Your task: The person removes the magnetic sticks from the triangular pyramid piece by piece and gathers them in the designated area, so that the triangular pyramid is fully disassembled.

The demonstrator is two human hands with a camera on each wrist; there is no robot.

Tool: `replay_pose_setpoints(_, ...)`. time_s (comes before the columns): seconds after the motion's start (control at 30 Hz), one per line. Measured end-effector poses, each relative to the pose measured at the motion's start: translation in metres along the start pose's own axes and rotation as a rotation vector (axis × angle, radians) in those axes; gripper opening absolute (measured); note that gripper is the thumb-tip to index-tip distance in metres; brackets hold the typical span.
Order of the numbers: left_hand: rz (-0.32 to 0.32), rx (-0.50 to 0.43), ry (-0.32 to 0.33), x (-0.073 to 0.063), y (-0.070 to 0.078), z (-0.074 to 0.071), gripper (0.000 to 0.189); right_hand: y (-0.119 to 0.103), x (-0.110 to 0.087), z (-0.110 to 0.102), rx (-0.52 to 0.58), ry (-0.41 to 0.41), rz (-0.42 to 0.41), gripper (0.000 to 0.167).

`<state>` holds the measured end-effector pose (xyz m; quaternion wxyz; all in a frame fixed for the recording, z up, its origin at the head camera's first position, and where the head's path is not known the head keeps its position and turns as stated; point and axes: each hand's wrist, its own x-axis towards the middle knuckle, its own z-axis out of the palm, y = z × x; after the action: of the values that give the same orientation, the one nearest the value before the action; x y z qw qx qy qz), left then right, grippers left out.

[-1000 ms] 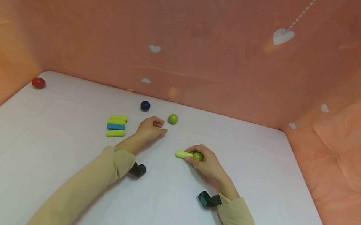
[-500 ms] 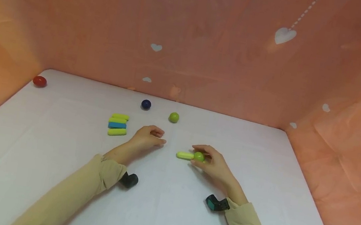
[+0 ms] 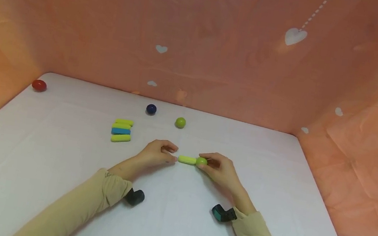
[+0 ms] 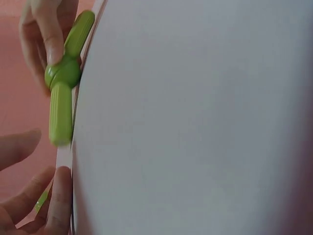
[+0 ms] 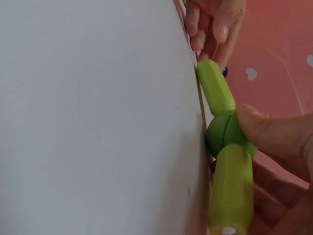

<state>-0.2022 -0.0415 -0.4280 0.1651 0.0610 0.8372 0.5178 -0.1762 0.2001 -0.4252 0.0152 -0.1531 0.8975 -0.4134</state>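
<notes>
My right hand (image 3: 222,174) pinches a shiny green ball (image 3: 201,162) between thumb and fingers, low over the white table. From the ball a yellow-green ribbed rod (image 3: 187,160) points left. A second rod (image 5: 231,188), on the ball's other side, shows in the right wrist view, toward the wrist; the head view has it mostly hidden by the hand. Just off the first rod's free end is my left hand (image 3: 156,153), thumb and fingers apart and loosely bent, with nothing in them. In the left wrist view a gap separates that rod (image 4: 61,115) from the left fingers (image 4: 59,200).
Left of the hands, several short rods lie side by side: yellow-green ones (image 3: 121,138) and a blue one (image 3: 120,131). Farther back sit a loose green ball (image 3: 180,123) and a dark blue ball (image 3: 151,109). A red ball (image 3: 39,85) is at the far left corner.
My left hand has drawn back from beside the loose green ball toward the held piece. The right hand shifted right, then back left with the ball and rod, its fingers resettled on the ball.
</notes>
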Motion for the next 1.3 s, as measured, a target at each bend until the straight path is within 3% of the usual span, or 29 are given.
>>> replay_pose_setpoints(0.3, 0.031, 0.012, 0.025, -0.001, -0.001, 0.001, 0.034, -0.008, 0.015, 0.012, 0.022, -0.004, -0.003, 0.032)
replay_pose_setpoints(0.57, 0.015, 0.039, 0.022, 0.002, -0.001, 0.005, 0.027, -0.009, 0.017, 0.014, 0.041, -0.007, 0.053, 0.031)
replay_pose_setpoints(0.83, 0.053, 0.1, 0.008, 0.002, 0.0, 0.004, 0.023, -0.01, 0.016, 0.013, 0.053, -0.008, 0.069, 0.031)
replay_pose_setpoints(1.13, -0.044, 0.088, -0.061, 0.001, 0.004, -0.002, 0.026, -0.011, 0.017, 0.013, 0.035, -0.013, 0.025, 0.03)
replay_pose_setpoints(1.3, -0.1, 0.007, -0.078, -0.006, -0.005, -0.013, 0.027, -0.008, 0.016, 0.01, 0.022, -0.026, 0.047, 0.029)
